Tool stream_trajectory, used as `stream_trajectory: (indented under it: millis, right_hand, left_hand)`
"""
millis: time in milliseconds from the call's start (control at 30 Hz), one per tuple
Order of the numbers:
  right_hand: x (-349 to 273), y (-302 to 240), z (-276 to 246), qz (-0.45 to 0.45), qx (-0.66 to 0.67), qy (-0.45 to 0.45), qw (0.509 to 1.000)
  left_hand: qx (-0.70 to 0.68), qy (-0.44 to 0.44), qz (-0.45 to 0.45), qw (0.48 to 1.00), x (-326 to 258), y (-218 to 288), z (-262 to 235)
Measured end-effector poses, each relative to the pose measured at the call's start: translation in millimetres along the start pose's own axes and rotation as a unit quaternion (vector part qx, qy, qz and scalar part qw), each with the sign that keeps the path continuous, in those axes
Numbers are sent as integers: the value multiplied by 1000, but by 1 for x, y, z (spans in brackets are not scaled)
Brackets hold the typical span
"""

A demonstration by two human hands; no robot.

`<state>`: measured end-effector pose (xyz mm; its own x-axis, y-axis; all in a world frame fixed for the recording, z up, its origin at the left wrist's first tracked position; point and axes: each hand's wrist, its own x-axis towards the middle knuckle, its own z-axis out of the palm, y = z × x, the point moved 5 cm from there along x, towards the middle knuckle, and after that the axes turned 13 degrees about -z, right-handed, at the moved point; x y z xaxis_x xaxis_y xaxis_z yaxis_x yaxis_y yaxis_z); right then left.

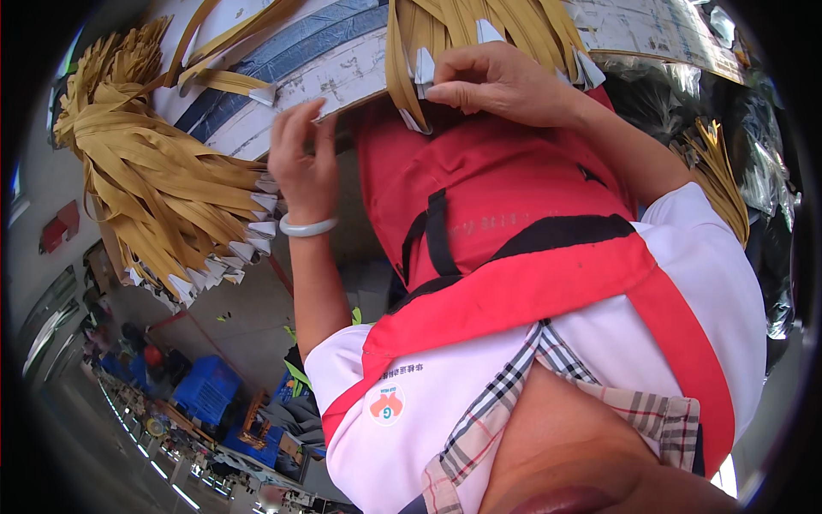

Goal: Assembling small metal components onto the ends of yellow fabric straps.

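Note:
Long mustard-coloured fabric strips [454, 24], which look like zipper tapes with white tabs at their ends, hang over the near edge of the table. My right hand [505, 86] is closed in a pinch at the white-tabbed end of one strip [400, 64]; the fingertips partly hide what they grip. To the left, my left hand [304, 154] is raised beside the table edge, fingers loosely bent and apart, with nothing visible in it. A white bangle [307, 227] circles that wrist. Further left lies a thick bundle of the same strips [145, 154], its white tabs fanned toward my left hand.
The worn white table [342, 68] bears blue denim-like bands [300, 43]. My red apron [505, 188] lies beneath my right hand. Dark plastic bags [762, 171] and more strips [717, 171] are at the right. A blue crate [205, 387] stands on the floor at lower left.

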<state>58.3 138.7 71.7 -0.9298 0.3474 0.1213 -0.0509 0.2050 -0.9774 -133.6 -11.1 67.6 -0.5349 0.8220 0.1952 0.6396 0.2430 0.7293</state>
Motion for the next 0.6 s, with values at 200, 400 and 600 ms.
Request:
stream_trajectory:
  millis: [200,400,600]
  right_hand:
    - [7,-3,22,-32,-11,-60,998]
    - [-2,13,13,34,41,-20,998]
    - [-4,23,14,38,-13,-43,998]
  left_hand:
    - [179,-208,126,953,-28,6,96]
    - [93,-185,225,952,-21,5,100]
    - [74,-175,203,961,-35,-7,109]
